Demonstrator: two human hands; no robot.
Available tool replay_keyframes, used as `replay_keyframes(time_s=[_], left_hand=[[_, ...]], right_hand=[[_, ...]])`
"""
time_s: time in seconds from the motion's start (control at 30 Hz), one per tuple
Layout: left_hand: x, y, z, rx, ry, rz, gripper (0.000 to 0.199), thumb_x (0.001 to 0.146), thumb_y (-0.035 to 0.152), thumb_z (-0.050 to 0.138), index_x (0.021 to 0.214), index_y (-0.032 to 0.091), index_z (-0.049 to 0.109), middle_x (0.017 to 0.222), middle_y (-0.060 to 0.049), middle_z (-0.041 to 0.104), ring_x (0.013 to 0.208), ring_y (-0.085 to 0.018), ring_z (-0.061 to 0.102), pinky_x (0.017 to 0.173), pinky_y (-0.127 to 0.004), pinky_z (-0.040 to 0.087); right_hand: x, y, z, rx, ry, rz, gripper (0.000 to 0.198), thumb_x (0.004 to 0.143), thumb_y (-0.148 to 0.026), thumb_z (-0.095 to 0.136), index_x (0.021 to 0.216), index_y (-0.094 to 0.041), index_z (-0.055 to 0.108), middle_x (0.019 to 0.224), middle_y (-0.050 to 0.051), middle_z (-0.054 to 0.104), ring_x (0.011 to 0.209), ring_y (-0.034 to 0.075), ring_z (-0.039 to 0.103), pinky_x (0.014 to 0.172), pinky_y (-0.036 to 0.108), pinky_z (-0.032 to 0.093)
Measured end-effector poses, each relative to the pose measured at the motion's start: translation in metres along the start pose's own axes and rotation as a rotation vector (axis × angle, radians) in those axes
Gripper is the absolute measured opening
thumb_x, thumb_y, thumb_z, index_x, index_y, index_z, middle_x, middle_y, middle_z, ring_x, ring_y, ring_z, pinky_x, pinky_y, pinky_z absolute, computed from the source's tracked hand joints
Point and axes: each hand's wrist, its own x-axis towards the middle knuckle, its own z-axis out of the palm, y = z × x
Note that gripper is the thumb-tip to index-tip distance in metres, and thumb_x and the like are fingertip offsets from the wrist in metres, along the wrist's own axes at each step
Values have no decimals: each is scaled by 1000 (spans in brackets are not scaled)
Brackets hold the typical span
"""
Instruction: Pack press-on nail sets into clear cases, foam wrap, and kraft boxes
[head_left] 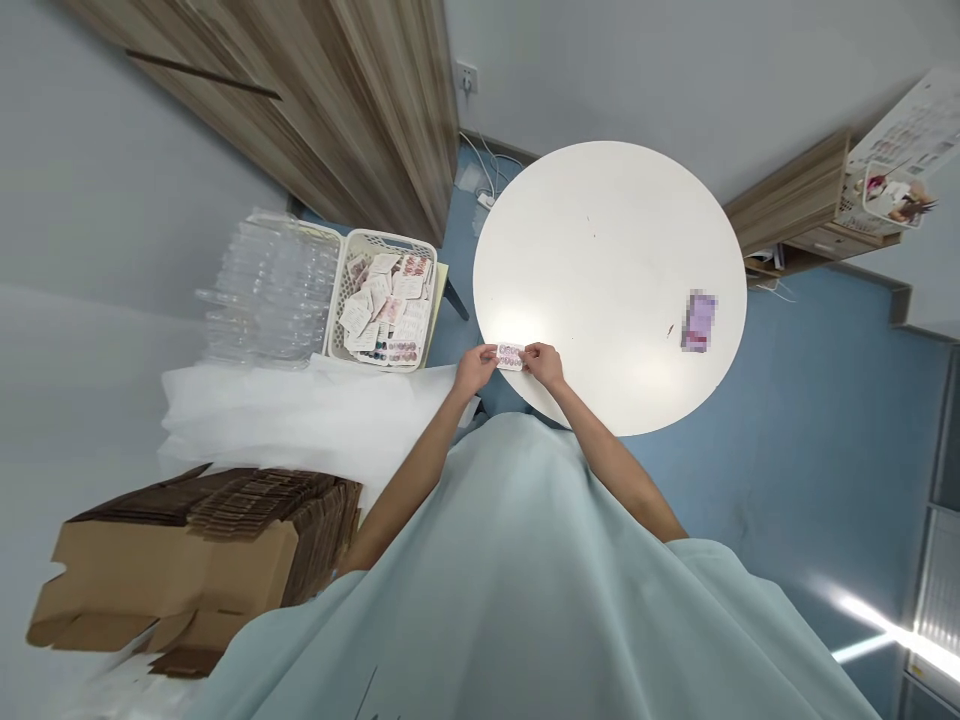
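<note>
A small white card (510, 357) with two rows of pinkish oval pieces is held level over the near left edge of the round white table (600, 230). My left hand (475, 368) pinches its left end between thumb and fingers. At the opposite end, my right hand (544, 363) grips the card the same way. What the oval pieces are is too small to tell for sure. To the left of my hands stands a white plastic basket (425, 300) heaped with similar cards, some showing coloured ovals and others printed white backs.
Clear plastic trays (274, 285) are stacked beyond the basket. White foam sheets (300, 410) and folded cardboard boxes (187, 560) lie to my left. A pixelated purple object (699, 322) rests on the table's right side. A wooden cabinet (360, 110) stands behind the basket.
</note>
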Motion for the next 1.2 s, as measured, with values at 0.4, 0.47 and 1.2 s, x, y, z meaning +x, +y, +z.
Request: replay_keyframes(time_s=[0.4,0.47,1.2], left_hand=[[-15,3,-33,-12,-67,33,35,86,25,76,120,16,75,128,-17,78,115,-33,74,103,-48,59],[-25,7,-45,-39,-57,63,33,87,25,75,119,18,76,128,-15,78,114,-32,74,104,-46,59],[-20,-23,-328,155,901,242,64,86,25,81,144,13,58,158,-24,49,156,-39,40,134,-57,24]], right_hand=[[-27,-21,-6,-94,110,-48,16,99,-30,68,111,-21,75,118,7,81,92,20,78,85,31,56],[-36,-36,-6,-85,116,-109,17,99,-32,68,109,-22,75,115,6,81,90,20,78,84,31,56],[-82,-187,80,-171,16,-511,22,96,-41,69,107,-25,78,104,5,82,81,21,73,81,36,57]])
